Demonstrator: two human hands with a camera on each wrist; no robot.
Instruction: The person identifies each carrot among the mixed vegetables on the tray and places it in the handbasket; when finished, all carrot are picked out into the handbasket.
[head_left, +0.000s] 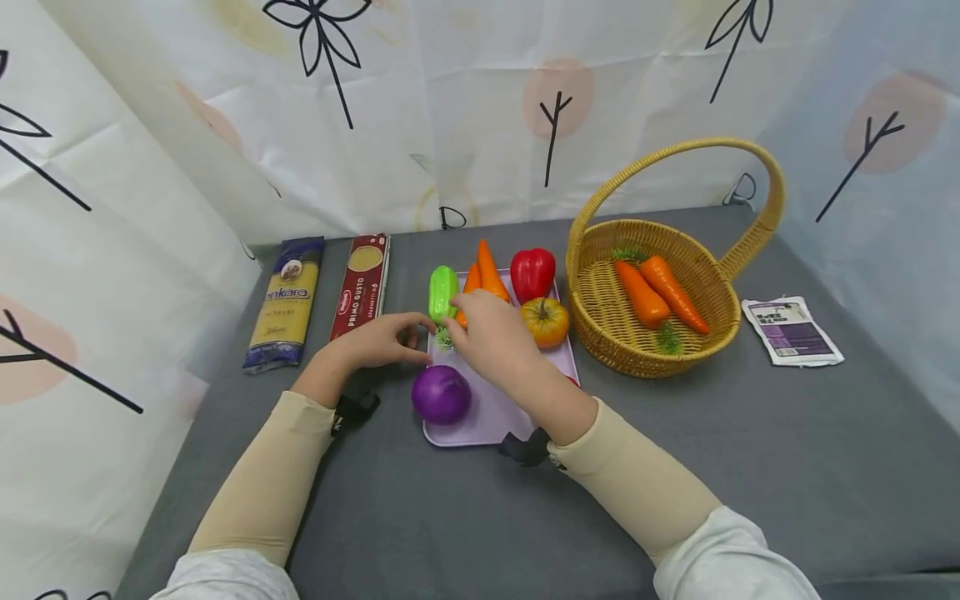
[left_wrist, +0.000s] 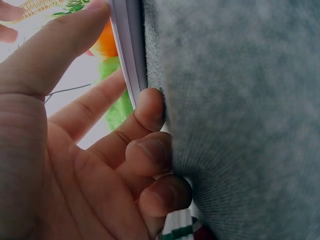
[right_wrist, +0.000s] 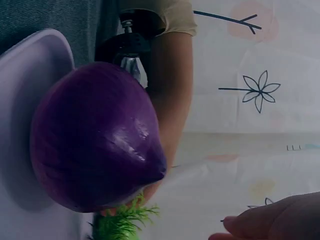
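My left hand (head_left: 387, 340) is at the left edge of a lilac tray (head_left: 491, 425); in the left wrist view its thumb (left_wrist: 75, 35) and fingers lie about the rim, some fingertips against the cloth. Over the tray reaches my right hand (head_left: 498, 337), fingers loosely bent above an orange carrot (head_left: 472, 280) that it partly covers; nothing shows in its grasp. A green cucumber (head_left: 442, 293), another carrot (head_left: 489, 271), a red bell pepper (head_left: 532, 273) and an orange pumpkin (head_left: 545, 322) lie there too. A purple onion (head_left: 441, 395) sits at the near left, large in the right wrist view.
Right of the tray stands a yellow wicker basket (head_left: 622, 360) with a tall handle and two carrots (head_left: 654, 292) inside. A white-and-purple packet (head_left: 792, 332) lies farther right. Left are a blue-and-yellow pasta bag (head_left: 283, 304) and a red spaghetti box (head_left: 362, 285).
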